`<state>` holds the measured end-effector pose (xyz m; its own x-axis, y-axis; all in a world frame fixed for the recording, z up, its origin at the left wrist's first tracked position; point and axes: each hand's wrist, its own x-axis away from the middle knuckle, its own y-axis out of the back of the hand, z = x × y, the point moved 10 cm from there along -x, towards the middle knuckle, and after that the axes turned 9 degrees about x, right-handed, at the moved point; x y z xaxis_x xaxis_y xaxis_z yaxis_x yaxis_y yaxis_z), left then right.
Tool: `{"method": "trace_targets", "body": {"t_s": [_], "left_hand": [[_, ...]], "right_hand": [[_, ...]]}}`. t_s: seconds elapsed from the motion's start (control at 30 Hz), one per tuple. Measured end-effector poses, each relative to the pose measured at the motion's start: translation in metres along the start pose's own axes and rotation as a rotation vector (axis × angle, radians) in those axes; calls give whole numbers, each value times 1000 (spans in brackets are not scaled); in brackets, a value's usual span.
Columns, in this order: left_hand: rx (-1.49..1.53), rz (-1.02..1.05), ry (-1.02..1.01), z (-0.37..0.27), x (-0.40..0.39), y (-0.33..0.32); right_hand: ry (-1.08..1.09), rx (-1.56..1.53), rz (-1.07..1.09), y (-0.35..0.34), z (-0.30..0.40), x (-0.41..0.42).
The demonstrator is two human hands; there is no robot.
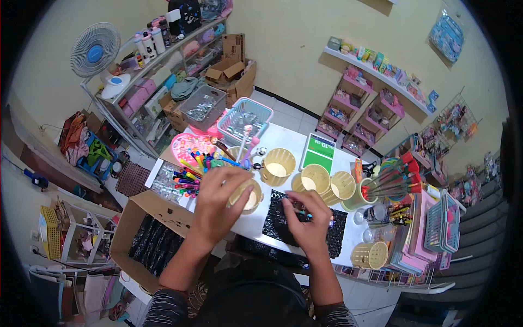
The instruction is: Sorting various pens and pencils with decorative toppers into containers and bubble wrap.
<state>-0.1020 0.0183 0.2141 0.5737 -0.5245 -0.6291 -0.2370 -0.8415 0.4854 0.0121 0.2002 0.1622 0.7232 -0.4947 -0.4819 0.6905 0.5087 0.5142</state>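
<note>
My left hand (pixel 222 200) is raised over a cream plastic basket cup (pixel 253 199) at the table's near left, fingers curled; whether it holds anything is unclear. Close to the table's front edge, my right hand (pixel 308 216) is curled above a sheet of black bubble wrap (pixel 276 222). A small teal-tipped thing shows by its fingers, partly hidden, perhaps a pen. Further cream basket cups (pixel 278 166) stand beyond the hands. Many colourful pens (pixel 190 178) fan out left of my left hand.
A cardboard box (pixel 163 206) with black-wrapped bundles is at lower left. A green and white box (pixel 318 153), a blue basket (pixel 267 116) and a light green cup (pixel 357 202) of red-topped sticks stand on the table. Clear jars (pixel 378 233) are at right.
</note>
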Motion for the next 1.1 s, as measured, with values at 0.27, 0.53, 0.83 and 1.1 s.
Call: {"method": "trace_targets", "body": {"t_s": [0.27,0.53,0.83,1.1], "left_hand": [[-133,45,60,27,-23,14],[-97,39,37,23,-27,15],[273,40,-41,-45,-36,-28],[570,147,-205,-90,-31,-72]], "right_hand": [[88,-51,10,-67,22,-66],[-11,-242,-20,-71,7,-78],[402,-139,-301,56,78,-30],[110,-165,-212,117,14,11]]}}
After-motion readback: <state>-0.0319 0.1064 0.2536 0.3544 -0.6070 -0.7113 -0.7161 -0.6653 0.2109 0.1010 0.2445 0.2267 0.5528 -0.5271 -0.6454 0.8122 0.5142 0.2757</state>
